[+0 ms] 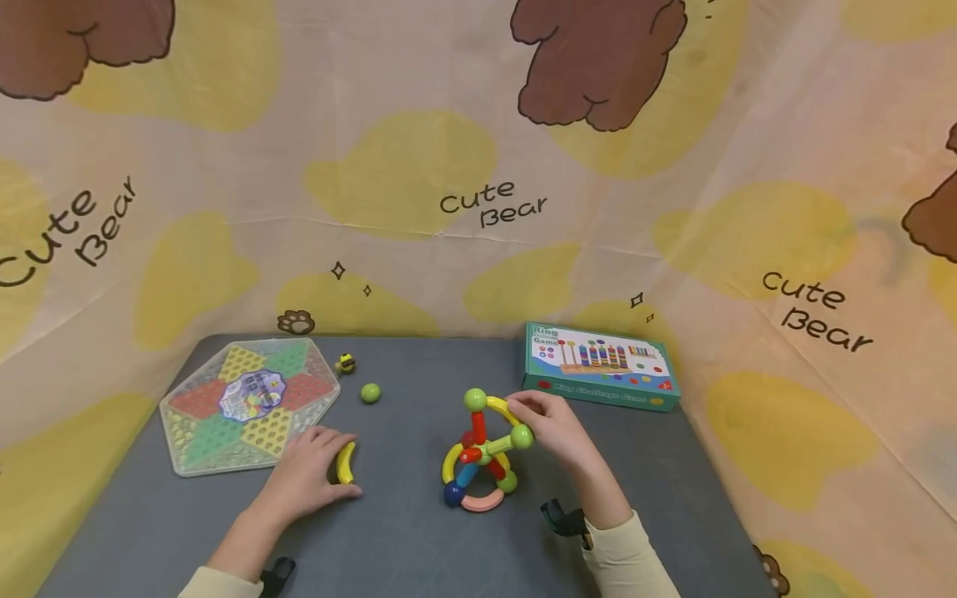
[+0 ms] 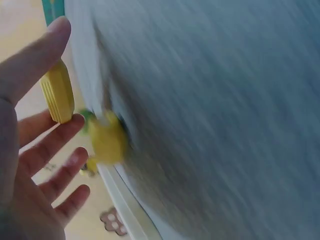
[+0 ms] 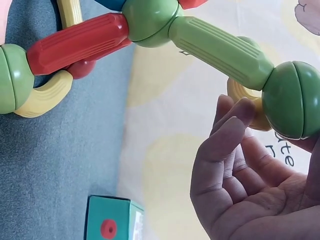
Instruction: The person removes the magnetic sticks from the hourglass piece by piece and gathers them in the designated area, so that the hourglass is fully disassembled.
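In the head view my left hand [image 1: 310, 472] is at a yellow curved magnetic stick [image 1: 345, 463], low over the table. The left wrist view shows the ridged stick [image 2: 59, 92] pinched between thumb and a fingertip, the other fingers spread. A blurred yellow shape [image 2: 108, 139] lies beyond it; its kind is unclear. My right hand [image 1: 552, 425] holds the upper right of a magnetic stick-and-ball structure [image 1: 467, 475], fingers at a yellow curved stick [image 1: 499, 407] beside a green ball [image 1: 522, 436]. That ball partly hides the grip in the right wrist view. Red, blue and pink sticks form the rest.
A hexagonal board game case [image 1: 202, 453] lies at the left. A loose green ball [image 1: 370, 393] and a small bee figure [image 1: 345, 363] lie right of it. At the back right is a green Ring Challenge Game box [image 1: 601, 365]. A patterned cloth [image 1: 389, 183] hangs behind the table.
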{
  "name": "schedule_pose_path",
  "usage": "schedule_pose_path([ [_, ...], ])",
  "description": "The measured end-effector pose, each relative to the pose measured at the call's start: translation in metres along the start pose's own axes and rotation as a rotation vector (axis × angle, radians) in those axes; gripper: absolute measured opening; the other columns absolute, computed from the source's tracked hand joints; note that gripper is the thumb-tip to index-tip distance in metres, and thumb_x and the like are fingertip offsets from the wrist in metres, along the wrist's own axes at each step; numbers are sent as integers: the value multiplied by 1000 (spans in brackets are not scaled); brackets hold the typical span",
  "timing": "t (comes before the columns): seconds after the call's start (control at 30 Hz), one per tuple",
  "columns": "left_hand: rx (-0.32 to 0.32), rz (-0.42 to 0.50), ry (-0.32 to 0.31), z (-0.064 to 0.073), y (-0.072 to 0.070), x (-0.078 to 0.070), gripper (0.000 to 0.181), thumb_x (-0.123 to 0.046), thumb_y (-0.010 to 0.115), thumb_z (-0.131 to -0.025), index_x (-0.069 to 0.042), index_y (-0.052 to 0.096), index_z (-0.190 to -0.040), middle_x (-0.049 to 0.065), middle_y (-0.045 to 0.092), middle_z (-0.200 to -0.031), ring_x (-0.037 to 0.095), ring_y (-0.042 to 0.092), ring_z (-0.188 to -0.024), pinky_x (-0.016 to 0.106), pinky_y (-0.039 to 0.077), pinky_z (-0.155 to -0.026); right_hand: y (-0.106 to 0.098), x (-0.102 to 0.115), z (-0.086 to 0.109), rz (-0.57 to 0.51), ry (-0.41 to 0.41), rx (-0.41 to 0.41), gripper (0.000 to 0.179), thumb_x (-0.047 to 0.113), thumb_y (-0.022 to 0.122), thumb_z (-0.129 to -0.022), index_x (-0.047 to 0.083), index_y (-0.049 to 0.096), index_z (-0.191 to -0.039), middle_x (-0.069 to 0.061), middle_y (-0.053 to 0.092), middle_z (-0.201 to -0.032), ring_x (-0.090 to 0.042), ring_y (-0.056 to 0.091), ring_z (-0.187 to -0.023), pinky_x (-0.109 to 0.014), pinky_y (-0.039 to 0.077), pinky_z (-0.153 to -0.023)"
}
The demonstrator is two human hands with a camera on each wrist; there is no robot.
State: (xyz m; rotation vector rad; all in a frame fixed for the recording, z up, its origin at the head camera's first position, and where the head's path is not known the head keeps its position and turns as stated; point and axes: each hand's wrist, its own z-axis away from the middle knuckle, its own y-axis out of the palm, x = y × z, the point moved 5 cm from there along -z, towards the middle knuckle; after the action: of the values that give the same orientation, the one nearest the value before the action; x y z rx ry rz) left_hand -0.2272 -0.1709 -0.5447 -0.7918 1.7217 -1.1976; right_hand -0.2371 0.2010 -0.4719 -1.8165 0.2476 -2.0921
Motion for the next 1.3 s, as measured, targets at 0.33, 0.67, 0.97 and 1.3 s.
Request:
schedule_pose_path([
  [0.33, 75, 10, -17, 7, 0, 16, 78, -49, 93, -63, -9, 68, -125, 11, 63, -125, 38, 55, -118, 61, 43, -98, 1, 4, 0, 1, -11, -16, 30, 34, 64, -99, 11, 72, -118, -6, 71, -103, -20, 62, -87, -29, 54, -74],
  [0.67, 28, 102, -4, 5, -4, -3, 82, -53, 89, -68, -10, 64, -133, 12, 62, -131, 39, 53, -123, 67, 41, -97, 2, 2, -2, 11, -1, -9, 33, 35, 61, -101, 11, 72, -119, -8, 69, -102, -21, 60, -83, -29, 53, -72],
  [0.97, 268, 414, -60, -12, 23, -98, 79, -48, 83, -80, -9, 55, -142, 12, 58, -137, 30, 60, -119, 55, 50, -98, 3, 2, -1, 0, 22, -2, 33, 35, 61, -101, 10, 71, -120, -9, 69, -104, -21, 60, -84, -29, 53, -73],
  [1.3, 203, 364, -235, -23, 53, -138, 85, -64, 80, -74, 0, 64, -127, 12, 65, -115, 29, 57, -102, 48, 52, -89, 5, 0, 0, -10, 7, -27, 31, 34, 63, -100, 9, 72, -118, -8, 70, -102, -20, 61, -83, -29, 55, -72],
])
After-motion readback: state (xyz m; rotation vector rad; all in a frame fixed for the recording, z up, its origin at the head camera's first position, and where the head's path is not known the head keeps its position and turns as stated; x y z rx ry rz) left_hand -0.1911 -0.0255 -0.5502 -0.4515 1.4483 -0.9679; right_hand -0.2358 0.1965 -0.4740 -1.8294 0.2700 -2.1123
